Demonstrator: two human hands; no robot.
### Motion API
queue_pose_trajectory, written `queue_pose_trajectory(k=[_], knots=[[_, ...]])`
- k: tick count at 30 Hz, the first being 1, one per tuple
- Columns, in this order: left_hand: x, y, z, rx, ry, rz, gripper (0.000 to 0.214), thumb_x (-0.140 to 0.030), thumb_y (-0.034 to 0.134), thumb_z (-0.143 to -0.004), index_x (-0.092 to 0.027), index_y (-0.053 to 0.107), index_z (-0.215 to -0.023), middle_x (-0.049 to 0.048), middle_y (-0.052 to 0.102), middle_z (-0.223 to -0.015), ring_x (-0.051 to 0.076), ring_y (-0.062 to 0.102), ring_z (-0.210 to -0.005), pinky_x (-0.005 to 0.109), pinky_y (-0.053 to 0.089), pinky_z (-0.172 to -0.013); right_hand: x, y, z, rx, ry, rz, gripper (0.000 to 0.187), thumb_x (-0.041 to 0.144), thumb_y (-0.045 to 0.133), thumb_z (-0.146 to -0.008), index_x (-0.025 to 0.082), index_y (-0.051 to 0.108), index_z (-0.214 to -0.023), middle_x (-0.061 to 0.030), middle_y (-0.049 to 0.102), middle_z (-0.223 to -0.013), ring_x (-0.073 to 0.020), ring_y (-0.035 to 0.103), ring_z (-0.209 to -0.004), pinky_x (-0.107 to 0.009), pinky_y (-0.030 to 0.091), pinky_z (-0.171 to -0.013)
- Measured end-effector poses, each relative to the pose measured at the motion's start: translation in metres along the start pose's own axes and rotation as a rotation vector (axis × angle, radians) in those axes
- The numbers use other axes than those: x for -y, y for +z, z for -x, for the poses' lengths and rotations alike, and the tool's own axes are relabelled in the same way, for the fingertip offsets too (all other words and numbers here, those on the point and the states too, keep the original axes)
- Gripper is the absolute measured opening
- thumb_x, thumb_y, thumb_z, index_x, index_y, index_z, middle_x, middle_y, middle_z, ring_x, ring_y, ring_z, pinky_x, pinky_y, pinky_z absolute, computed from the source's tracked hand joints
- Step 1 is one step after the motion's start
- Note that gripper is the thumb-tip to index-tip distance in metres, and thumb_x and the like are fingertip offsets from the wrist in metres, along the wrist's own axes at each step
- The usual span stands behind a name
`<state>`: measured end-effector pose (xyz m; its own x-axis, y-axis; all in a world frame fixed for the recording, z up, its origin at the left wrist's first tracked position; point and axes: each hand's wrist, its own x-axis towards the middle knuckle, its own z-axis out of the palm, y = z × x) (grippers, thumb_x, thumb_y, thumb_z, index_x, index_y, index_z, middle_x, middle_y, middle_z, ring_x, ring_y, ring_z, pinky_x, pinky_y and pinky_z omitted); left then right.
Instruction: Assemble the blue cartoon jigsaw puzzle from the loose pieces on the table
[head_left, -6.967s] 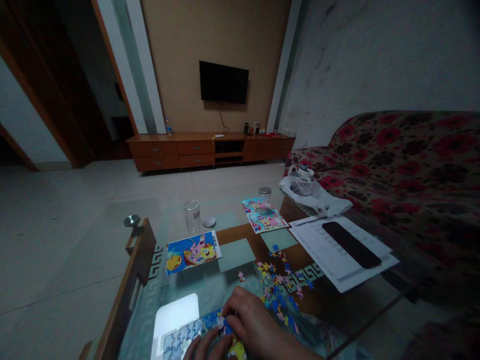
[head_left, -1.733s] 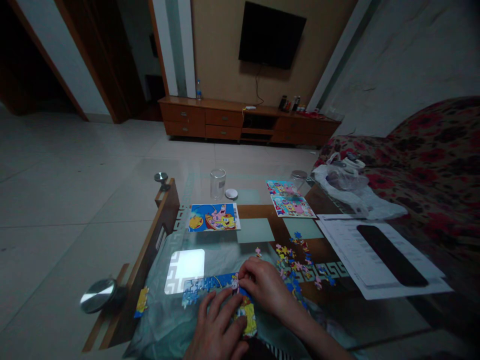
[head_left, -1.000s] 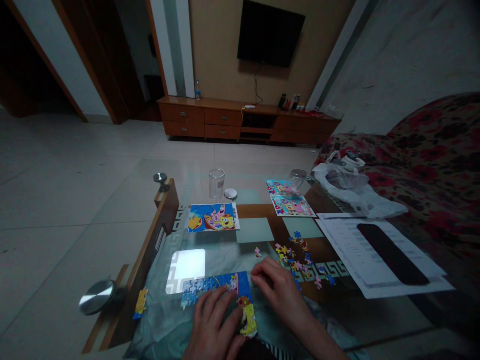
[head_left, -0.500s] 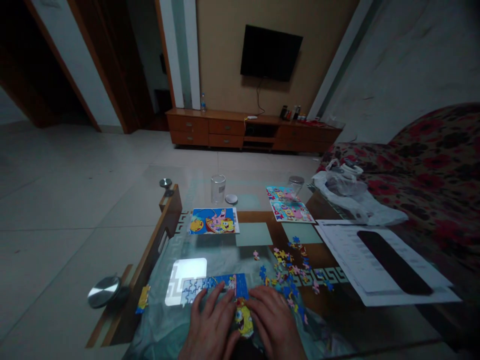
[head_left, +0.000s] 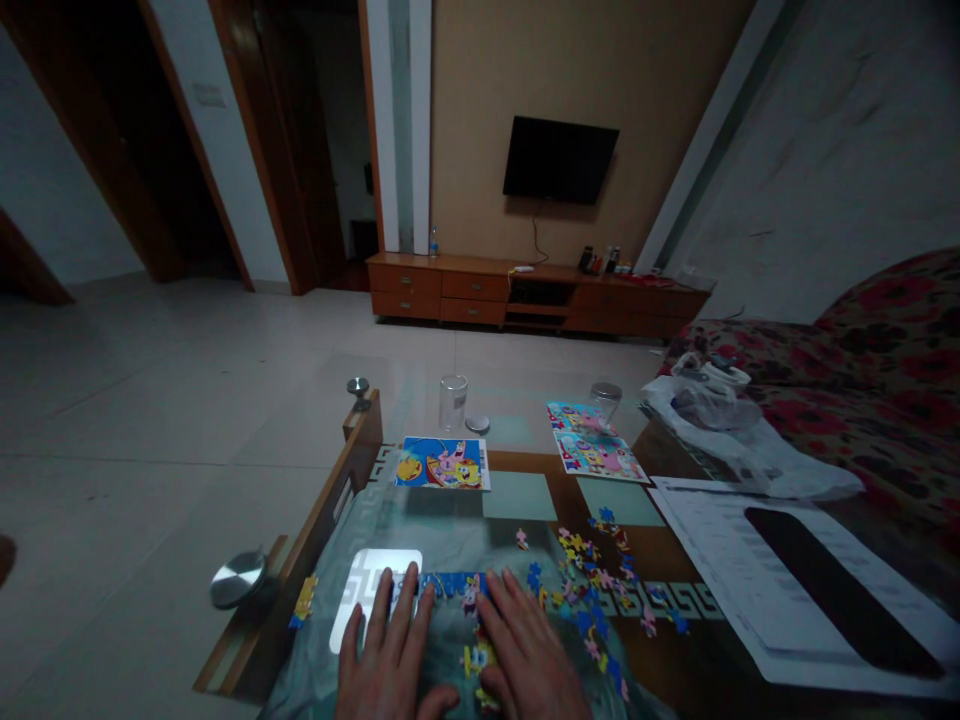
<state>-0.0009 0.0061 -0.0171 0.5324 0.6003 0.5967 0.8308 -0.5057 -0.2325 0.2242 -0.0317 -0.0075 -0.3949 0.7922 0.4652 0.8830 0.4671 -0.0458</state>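
Note:
My left hand lies with its fingers spread over the left part of a joined strip of jigsaw puzzle, covering much of it. My right hand rests with fingers stretched out at the strip's right end. Between the hands sit yellow cartoon puzzle pieces, partly tucked beside my right thumb. Right of my right hand, loose jigsaw pieces in blue, yellow and pink are scattered. A single pink piece lies above the strip, and a yellow-and-blue piece is at the table's left side.
A cartoon picture card lies beyond the hands, with more cards to its right. A glass jar, its lid and another jar stand farther back. Papers, a dark phone-like slab and a plastic bag lie right.
My left hand has moved left and forward, its fingers now spread over the strip. My right hand has its fingers stretched out farther forward. The camera view has tilted up.

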Motion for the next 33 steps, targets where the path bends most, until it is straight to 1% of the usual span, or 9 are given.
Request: queue_pose_trajectory(k=[3, 7, 11, 15, 18, 21, 24, 28, 33], knots=[[-0.004, 0.011, 0.007, 0.003, 0.039, -0.048, 0.062, -0.06, 0.056, -0.077, -0.019, 0.059, -0.123, 0.0131, 0.061, -0.128, 0.035, 0.051, -0.116, 0.051, 0.034, -0.09, 0.001, 0.019, 0.003, 0.014, -0.051, 0.03, 0.071, 0.009, 0.054, -0.07, 0.017, 0.047, -0.14, -0.0098, 0.054, -0.137, -0.0287, 0.056, -0.122, -0.038, 0.055, -0.091], [-0.008, 0.022, 0.016, 0.05, -0.031, -0.078, 0.068, -0.065, 0.059, -0.074, -0.017, 0.061, -0.121, 0.0168, 0.06, -0.129, 0.035, 0.052, -0.117, 0.054, 0.036, -0.092, -0.003, 0.029, 0.007, -0.022, -0.093, 0.05, 0.072, 0.01, 0.053, -0.07, 0.016, 0.046, -0.141, -0.0103, 0.057, -0.135, -0.0283, 0.059, -0.118, -0.037, 0.057, -0.088], [-0.003, 0.02, 0.021, 0.056, -0.01, -0.083, 0.069, -0.064, 0.057, -0.076, -0.015, 0.059, -0.124, 0.0172, 0.058, -0.131, 0.034, 0.052, -0.118, 0.054, 0.037, -0.089, -0.009, 0.015, 0.006, -0.078, -0.069, 0.043, 0.068, 0.007, 0.051, -0.072, 0.018, 0.049, -0.139, -0.0087, 0.06, -0.133, -0.0262, 0.059, -0.118, -0.036, 0.057, -0.088], [0.006, 0.014, 0.026, 0.108, 0.022, -0.054, 0.068, -0.057, 0.052, -0.082, -0.017, 0.046, -0.137, 0.0137, 0.051, -0.14, 0.031, 0.049, -0.124, 0.052, 0.037, -0.091, -0.01, -0.006, 0.001, -0.119, -0.089, 0.078, 0.047, 0.006, 0.052, -0.077, 0.024, 0.064, -0.118, -0.006, 0.065, -0.126, -0.0275, 0.063, -0.112, -0.038, 0.058, -0.084], [0.009, 0.011, 0.028, 0.149, 0.04, -0.011, 0.069, -0.051, 0.051, -0.086, -0.02, 0.032, -0.145, 0.0102, 0.046, -0.144, 0.029, 0.048, -0.127, 0.049, 0.041, -0.092, -0.008, -0.014, -0.002, -0.147, -0.137, 0.054, 0.034, 0.011, 0.054, -0.082, 0.026, 0.066, -0.11, -0.0053, 0.07, -0.118, -0.028, 0.066, -0.106, -0.04, 0.06, -0.08], [0.008, 0.01, 0.027, 0.167, 0.056, 0.04, 0.076, -0.053, 0.051, -0.087, -0.02, 0.022, -0.148, 0.0102, 0.046, -0.143, 0.029, 0.051, -0.124, 0.049, 0.045, -0.087, -0.006, -0.017, -0.005, -0.14, -0.178, 0.038, 0.027, 0.018, 0.055, -0.087, 0.025, 0.066, -0.111, -0.0058, 0.073, -0.111, -0.0275, 0.069, -0.1, -0.039, 0.061, -0.075], [0.007, 0.01, 0.025, 0.152, 0.068, 0.043, 0.08, -0.054, 0.051, -0.086, -0.017, 0.018, -0.149, 0.0116, 0.047, -0.142, 0.03, 0.054, -0.122, 0.05, 0.046, -0.085, -0.004, -0.017, -0.009, -0.124, -0.204, 0.035, 0.022, 0.019, 0.053, -0.089, 0.023, 0.067, -0.106, -0.0067, 0.074, -0.107, -0.0281, 0.071, -0.096, -0.039, 0.063, -0.071], [0.006, 0.012, 0.026, 0.137, 0.055, 0.029, 0.08, -0.051, 0.052, -0.086, -0.016, 0.019, -0.149, 0.0128, 0.047, -0.141, 0.03, 0.054, -0.121, 0.05, 0.044, -0.087, -0.001, -0.014, -0.01, -0.115, -0.25, 0.024, 0.021, 0.019, 0.048, -0.093, 0.022, 0.068, -0.097, -0.0059, 0.075, -0.102, -0.0271, 0.072, -0.09, -0.037, 0.063, -0.068], [0.008, 0.014, 0.026, 0.114, 0.074, 0.03, 0.08, -0.061, 0.049, -0.085, -0.017, 0.026, -0.147, 0.0126, 0.049, -0.14, 0.03, 0.052, -0.122, 0.048, 0.041, -0.089, -0.003, -0.006, -0.006, -0.148, -0.237, -0.026, 0.025, 0.021, 0.043, -0.097, 0.022, 0.068, -0.1, -0.0051, 0.075, -0.103, -0.0236, 0.072, -0.092, -0.033, 0.062, -0.073]])
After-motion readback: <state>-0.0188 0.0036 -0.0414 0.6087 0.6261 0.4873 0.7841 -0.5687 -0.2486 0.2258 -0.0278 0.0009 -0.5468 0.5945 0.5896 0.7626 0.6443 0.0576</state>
